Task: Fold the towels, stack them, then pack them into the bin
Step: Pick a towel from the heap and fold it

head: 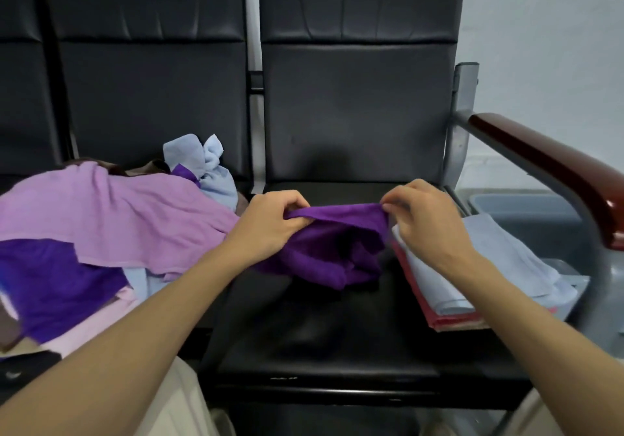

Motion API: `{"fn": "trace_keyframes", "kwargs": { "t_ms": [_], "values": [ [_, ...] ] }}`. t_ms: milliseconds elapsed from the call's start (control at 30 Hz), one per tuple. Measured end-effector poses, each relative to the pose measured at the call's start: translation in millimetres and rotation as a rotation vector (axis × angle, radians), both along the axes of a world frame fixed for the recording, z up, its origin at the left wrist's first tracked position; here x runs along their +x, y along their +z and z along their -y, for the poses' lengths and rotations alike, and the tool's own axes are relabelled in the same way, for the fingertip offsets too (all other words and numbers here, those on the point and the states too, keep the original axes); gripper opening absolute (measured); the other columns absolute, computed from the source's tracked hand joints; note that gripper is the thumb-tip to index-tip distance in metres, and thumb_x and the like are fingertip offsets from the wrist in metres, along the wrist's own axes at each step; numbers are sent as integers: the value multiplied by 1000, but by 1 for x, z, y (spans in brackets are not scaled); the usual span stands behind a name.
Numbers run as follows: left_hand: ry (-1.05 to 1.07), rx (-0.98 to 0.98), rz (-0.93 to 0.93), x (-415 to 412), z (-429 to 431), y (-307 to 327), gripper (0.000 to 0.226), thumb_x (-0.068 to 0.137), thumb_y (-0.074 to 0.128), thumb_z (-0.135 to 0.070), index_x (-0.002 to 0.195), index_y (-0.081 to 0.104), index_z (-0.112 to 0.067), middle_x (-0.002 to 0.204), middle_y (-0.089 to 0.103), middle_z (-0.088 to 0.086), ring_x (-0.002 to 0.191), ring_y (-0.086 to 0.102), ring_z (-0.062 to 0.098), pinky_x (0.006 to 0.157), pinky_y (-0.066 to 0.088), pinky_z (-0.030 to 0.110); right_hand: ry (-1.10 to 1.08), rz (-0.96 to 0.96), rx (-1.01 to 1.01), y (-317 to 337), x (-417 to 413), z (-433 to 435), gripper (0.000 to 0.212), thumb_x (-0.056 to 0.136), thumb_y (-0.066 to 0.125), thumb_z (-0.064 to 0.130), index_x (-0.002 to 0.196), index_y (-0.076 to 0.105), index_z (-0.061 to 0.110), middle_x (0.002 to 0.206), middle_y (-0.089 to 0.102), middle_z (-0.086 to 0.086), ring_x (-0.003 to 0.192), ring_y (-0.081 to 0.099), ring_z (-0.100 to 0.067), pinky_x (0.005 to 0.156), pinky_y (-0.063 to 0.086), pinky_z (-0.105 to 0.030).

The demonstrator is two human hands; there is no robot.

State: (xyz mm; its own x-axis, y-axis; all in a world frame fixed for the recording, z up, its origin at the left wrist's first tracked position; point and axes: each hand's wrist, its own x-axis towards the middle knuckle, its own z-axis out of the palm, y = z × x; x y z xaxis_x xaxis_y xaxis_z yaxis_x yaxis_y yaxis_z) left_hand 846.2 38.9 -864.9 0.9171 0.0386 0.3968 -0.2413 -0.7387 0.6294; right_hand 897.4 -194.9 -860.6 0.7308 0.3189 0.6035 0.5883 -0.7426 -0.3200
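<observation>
A dark purple towel [332,253] hangs crumpled over the black seat [320,341] in front of me. My left hand [270,223] pinches its top edge on the left and my right hand [425,219] pinches the same edge on the right, stretching it between them. A stack of folded towels [472,273], pale blue on top and red beneath, lies on the seat's right side. A heap of unfolded towels covers the left seat: a lilac one [111,216], a dark purple one [57,277], a pale blue one [209,165] at the back. A grey bin [526,209] stands beyond the armrest.
A dark red wooden armrest [553,172] on a grey metal frame curves along the right of the seat, between the stack and the bin. Black seat backs rise behind. A white wall is at the right. My beige trouser legs show at the bottom.
</observation>
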Motion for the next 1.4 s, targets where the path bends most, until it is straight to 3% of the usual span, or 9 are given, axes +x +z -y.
{"fn": "trace_keyframes", "kwargs": {
  "t_ms": [133,367,500,600,700,833,1100,1200,1400],
  "values": [
    [-31,145,-12,-3,-16,-2,10,84,72,-29,86,70,-19,72,66,-11,68,59,3,65,44,19,-40,-81,61,6,6,11,12,92,53,6,86,60,13,85,59,-2,75,51,-15,66,32,-21],
    [69,116,-30,-8,-42,-1,8,89,65,-13,91,68,-20,75,67,-7,65,59,2,65,47,16,-26,-484,604,6,18,18,29,100,37,9,84,52,27,83,57,-3,65,48,-14,57,38,-27],
    [159,-34,-44,-10,-48,3,13,91,61,-9,88,68,-19,56,62,-11,48,56,5,54,41,10,65,-423,493,10,9,15,28,103,32,23,91,57,22,88,58,6,77,51,-5,68,39,-22],
    [243,-167,17,-12,-54,6,14,91,62,-13,82,67,-22,49,58,-20,37,48,4,45,37,10,228,-487,225,18,1,16,17,92,56,39,95,58,22,89,61,11,81,56,-3,73,42,-19],
    [309,-401,54,-13,-57,10,19,94,57,-11,81,66,-21,48,58,-12,31,43,6,39,39,16,232,-311,-119,17,3,21,25,81,73,17,93,52,25,88,60,8,83,58,-12,67,40,-14],
    [320,-707,50,-13,-61,15,20,99,46,-6,87,60,-13,71,61,10,43,62,11,44,52,21,204,-240,88,29,10,28,20,85,67,7,86,64,26,77,66,12,71,61,-2,62,44,-13],
    [282,-599,299,22,-75,96,18,99,46,-5,90,61,-12,89,67,8,78,69,11,73,55,17,148,-199,137,107,70,8,26,91,61,14,71,64,31,66,61,7,67,55,-14,65,42,-31],
    [249,-624,409,14,-76,117,24,99,48,-7,87,62,-23,91,68,3,90,69,15,83,54,25,240,-172,172,138,59,7,20,91,61,15,78,66,28,67,61,9,62,53,-1,62,41,-18],
    [239,-467,388,-35,-76,110,22,97,51,-8,88,64,-22,80,67,0,68,65,0,66,50,12,323,-217,53,137,19,23,24,95,54,23,75,66,17,63,60,0,57,49,-1,59,37,-15]
  ]
}}
